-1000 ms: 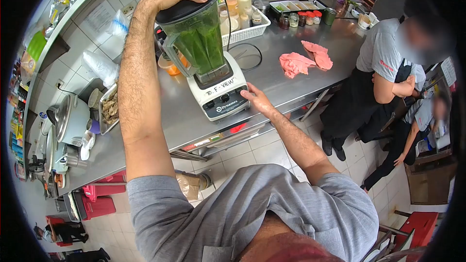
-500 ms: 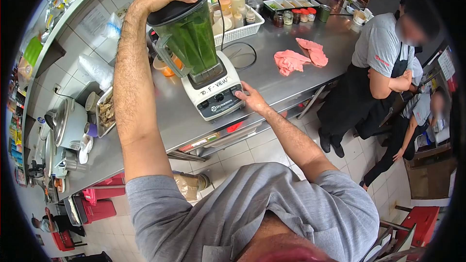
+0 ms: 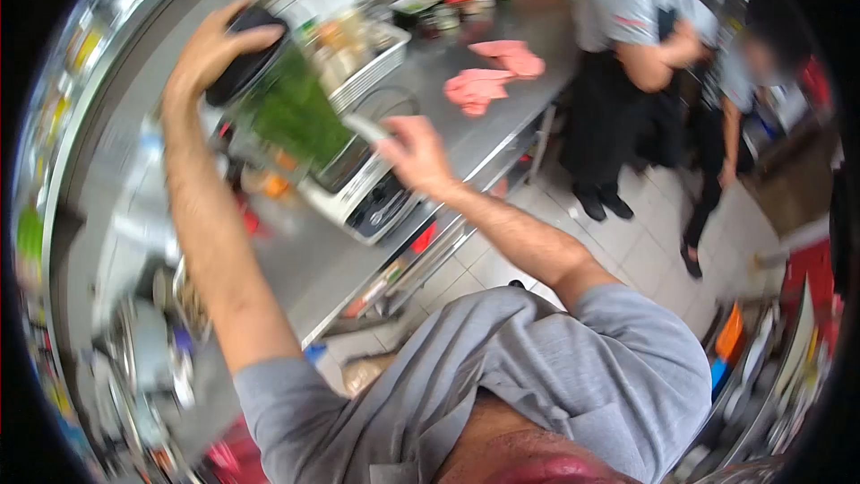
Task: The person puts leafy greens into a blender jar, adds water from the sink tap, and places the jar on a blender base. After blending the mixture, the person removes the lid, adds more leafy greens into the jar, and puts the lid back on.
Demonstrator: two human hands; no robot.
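Head view: the green-filled blender jug (image 3: pixel 300 116) sits on its base (image 3: pixel 381 204) on the steel counter (image 3: pixel 313 278), left hand (image 3: pixel 208 52) clamped over the black lid (image 3: pixel 238 78); blur hides whether the right hand (image 3: pixel 418 159), beside the base, grips anything. Pink cloths (image 3: pixel 475 90) lie nearby.

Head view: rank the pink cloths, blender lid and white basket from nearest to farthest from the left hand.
1. Blender lid: directly under the left hand, touching it.
2. White basket: on the counter, to the hand's right.
3. Pink cloths: on the counter, farther right, past the basket.
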